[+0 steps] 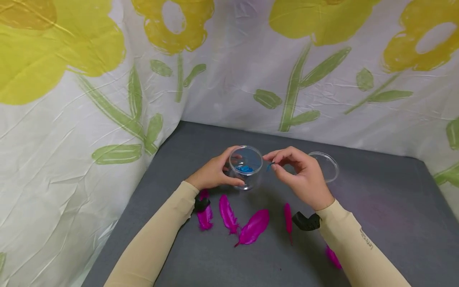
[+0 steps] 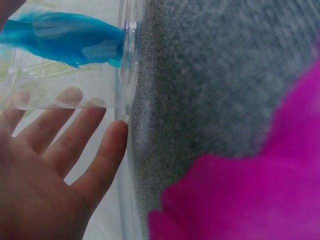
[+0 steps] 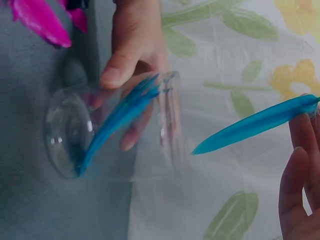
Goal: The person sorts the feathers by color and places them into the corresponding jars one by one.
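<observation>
My left hand (image 1: 214, 171) grips a clear plastic jar (image 1: 254, 181) round its side, thumb in front and fingers behind. The open mouth of the jar faces up. Inside it leans a blue feather (image 3: 119, 120), which also shows through the wall in the left wrist view. Just right of the rim, my right hand (image 1: 303, 175) pinches another blue feather (image 3: 255, 122) by one end between thumb and fingers. In the right wrist view its free tip points at the jar's mouth, a small gap away.
Behind the right hand lies a round clear lid (image 1: 337, 169) on the grey table (image 1: 387, 223). Several magenta feathers (image 1: 254, 228) are spread on the near side, some partly under the forearms. A flower-printed cloth (image 1: 233, 91) hangs along the back and left.
</observation>
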`<state>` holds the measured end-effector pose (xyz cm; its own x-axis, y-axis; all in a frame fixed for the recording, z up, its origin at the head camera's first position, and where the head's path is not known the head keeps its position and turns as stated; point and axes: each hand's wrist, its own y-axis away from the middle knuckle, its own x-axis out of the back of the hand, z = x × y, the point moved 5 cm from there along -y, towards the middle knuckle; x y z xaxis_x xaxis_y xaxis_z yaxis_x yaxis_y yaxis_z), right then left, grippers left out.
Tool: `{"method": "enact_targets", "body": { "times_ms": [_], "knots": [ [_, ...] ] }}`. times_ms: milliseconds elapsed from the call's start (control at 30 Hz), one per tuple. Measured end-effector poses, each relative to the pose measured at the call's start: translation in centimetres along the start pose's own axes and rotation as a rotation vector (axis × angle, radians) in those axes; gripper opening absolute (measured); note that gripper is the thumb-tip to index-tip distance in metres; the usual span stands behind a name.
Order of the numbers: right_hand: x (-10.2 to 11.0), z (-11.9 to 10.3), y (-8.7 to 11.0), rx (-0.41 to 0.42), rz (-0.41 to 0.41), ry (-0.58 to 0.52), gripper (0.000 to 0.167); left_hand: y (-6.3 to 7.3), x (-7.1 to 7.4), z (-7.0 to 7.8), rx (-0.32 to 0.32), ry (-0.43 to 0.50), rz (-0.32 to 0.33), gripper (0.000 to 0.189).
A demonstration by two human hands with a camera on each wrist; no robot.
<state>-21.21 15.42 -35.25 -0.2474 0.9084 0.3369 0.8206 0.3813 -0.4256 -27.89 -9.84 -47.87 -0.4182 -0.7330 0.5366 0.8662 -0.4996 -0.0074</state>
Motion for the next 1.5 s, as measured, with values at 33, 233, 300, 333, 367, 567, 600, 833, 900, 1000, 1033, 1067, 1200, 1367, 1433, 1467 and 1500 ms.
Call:
{"method": "enact_targets", "body": {
  "times_ms": [33, 233, 300, 333, 367, 567, 600, 833, 900, 1000, 1033, 1067, 1200, 1367, 1433, 1467, 1500],
  "knots": [
    [-0.1, -0.1, -0.3, 0.001, -0.002, -0.006, 0.014, 0.0, 0.0, 0.0, 0.000, 0.001, 0.000, 0.108],
    [-1.2, -0.4, -2.2, 0.023, -0.009, -0.063, 0.012, -0.1, -0.1, 0.0, 0.002, 0.008, -0.005, 0.107],
    [-1.6, -0.3, -2.6, 0.032, -0.013, -0.073, 0.012, -0.1, -0.2, 0.1, -0.001, 0.018, -0.009, 0.107],
    [-1.8, -0.2, -2.8, 0.035, -0.016, -0.077, 0.012, -0.1, -0.2, 0.2, -0.003, 0.021, -0.010, 0.106],
    [-2.0, -0.2, -2.9, 0.037, -0.020, -0.079, 0.012, -0.1, -0.2, 0.3, -0.007, 0.025, -0.011, 0.106],
    [-2.9, 0.0, -3.5, 0.042, -0.045, -0.085, 0.011, -0.2, -0.3, 0.5, -0.008, 0.027, -0.014, 0.104],
    [-3.0, 0.1, -3.6, 0.043, -0.049, -0.087, 0.011, -0.2, -0.3, 0.5, -0.009, 0.027, -0.014, 0.104],
    [-3.8, 0.4, -4.3, 0.051, -0.057, -0.071, 0.012, 0.0, -0.3, 0.2, 0.013, 0.019, -0.021, 0.106],
    [-4.0, 0.5, -4.5, 0.050, -0.058, -0.074, 0.009, 0.1, -0.3, 0.2, 0.018, 0.017, -0.022, 0.106],
    [-4.4, 0.7, -4.7, 0.046, -0.065, -0.082, 0.004, 0.1, -0.2, 0.2, 0.013, 0.015, -0.019, 0.107],
    [-4.5, 0.8, -4.8, 0.045, -0.068, -0.081, 0.004, 0.1, -0.2, 0.1, 0.011, 0.015, -0.018, 0.107],
    [-4.6, 0.9, -4.8, 0.043, -0.069, -0.076, 0.004, 0.1, -0.2, 0.1, 0.010, 0.016, -0.017, 0.107],
    [-5.0, 1.4, -4.9, 0.032, -0.078, -0.056, 0.008, 0.2, -0.1, 0.1, 0.003, 0.016, -0.016, 0.106],
    [-5.3, 2.3, -5.0, 0.011, -0.088, -0.033, 0.006, 0.1, 0.0, -0.1, 0.003, 0.018, -0.015, 0.103],
    [-5.4, 2.8, -5.0, -0.001, -0.089, -0.015, 0.005, 0.1, 0.1, -0.2, 0.000, 0.022, -0.014, 0.103],
    [-5.4, 3.0, -4.9, -0.007, -0.091, -0.004, 0.005, 0.1, 0.1, -0.2, -0.003, 0.024, -0.013, 0.103],
    [-5.4, 3.3, -4.8, -0.014, -0.092, 0.010, 0.006, 0.1, 0.1, -0.1, -0.008, 0.026, -0.012, 0.103]
  ]
}}
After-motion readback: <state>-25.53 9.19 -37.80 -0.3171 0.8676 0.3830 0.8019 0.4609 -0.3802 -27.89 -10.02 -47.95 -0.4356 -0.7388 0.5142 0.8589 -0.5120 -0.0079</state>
